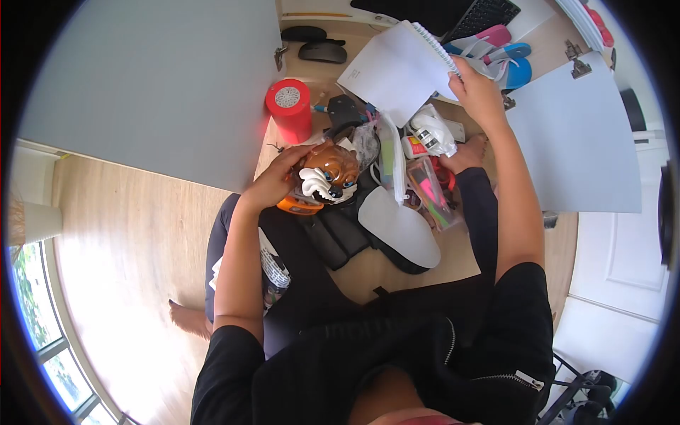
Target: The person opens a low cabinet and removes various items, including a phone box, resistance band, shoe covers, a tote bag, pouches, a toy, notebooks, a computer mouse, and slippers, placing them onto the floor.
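My left hand (280,177) is wrapped round the side of a brown dog-shaped figure (333,166) with blue eyes and a white muzzle. An orange object (300,206) lies just beneath it. My right hand (476,88) grips the spiral edge of a white notebook (397,69), which is held tilted above the pile. Below the notebook are a white plastic bag (433,131), a clear case with pink and green things (433,193) and a white-zipped pouch (391,152). A grey-white sole-shaped piece (400,227) lies nearer to me.
A red cylinder (292,113) stands left of the pile, near an open cabinet door (156,85). Another door (577,134) is at the right. Computer mice (322,52), a keyboard (485,15) and blue-pink slippers (513,67) lie farther back.
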Tool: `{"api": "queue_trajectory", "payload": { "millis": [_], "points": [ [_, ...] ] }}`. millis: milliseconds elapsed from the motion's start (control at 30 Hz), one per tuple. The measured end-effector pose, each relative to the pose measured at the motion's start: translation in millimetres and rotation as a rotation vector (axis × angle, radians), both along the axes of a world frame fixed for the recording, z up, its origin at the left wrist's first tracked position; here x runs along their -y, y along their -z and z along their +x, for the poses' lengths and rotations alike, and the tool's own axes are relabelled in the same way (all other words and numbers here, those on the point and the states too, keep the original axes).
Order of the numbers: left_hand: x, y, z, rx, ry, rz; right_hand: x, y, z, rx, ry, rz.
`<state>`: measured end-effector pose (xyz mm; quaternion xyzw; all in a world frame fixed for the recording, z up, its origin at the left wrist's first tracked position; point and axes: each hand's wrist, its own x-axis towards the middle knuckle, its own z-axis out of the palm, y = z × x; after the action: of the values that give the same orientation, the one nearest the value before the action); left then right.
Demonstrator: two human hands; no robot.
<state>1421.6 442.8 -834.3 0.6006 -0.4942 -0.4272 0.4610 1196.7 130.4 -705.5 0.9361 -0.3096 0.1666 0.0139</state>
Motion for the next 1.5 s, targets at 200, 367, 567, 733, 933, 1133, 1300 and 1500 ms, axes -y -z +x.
{"api": "queue_trajectory", "payload": {
  "millis": [200, 367, 567, 733, 933, 1133, 1300, 1500],
  "points": [
    [4.0, -4.4, -3.0, -0.001, -0.027, 0.094, -45.3, -49.5, -51.3, 0.146, 0.065, 0.147],
    [2.9, -2.4, 1.6, 0.131, -0.07, 0.141, -70.1, -72.7, -103.0, 0.283, 0.142, 0.182],
    [18.5, -89.8, -56.4, 0.293, -0.327, -0.124, -100.2, -60.7, -141.2, 0.597, 0.011, 0.712],
    [39.2, -101.1, -138.4, -0.556, -0.12, 0.011, -115.2, -24.4, -140.6, 0.62, -0.044, 1.169],
    [63.8, -67.3, -171.2, -1.003, -0.123, 0.189, -138.2, 30.7, -118.4, 0.474, -0.118, 1.358],
    [69.1, -54.6, -165.9, -0.97, -0.098, 0.264, -128.2, 39.6, -125.8, 0.544, 0.02, 1.525],
    [73.4, -55.2, -165.7, -0.954, -0.106, 0.254, -120.8, 40.2, -132.5, 0.616, 0.025, 1.608],
    [72.7, -42.4, -158.0, -1.212, -0.034, 0.157, -116.2, 12.4, -141.9, 0.642, 0.024, 1.697]
  ]
}}
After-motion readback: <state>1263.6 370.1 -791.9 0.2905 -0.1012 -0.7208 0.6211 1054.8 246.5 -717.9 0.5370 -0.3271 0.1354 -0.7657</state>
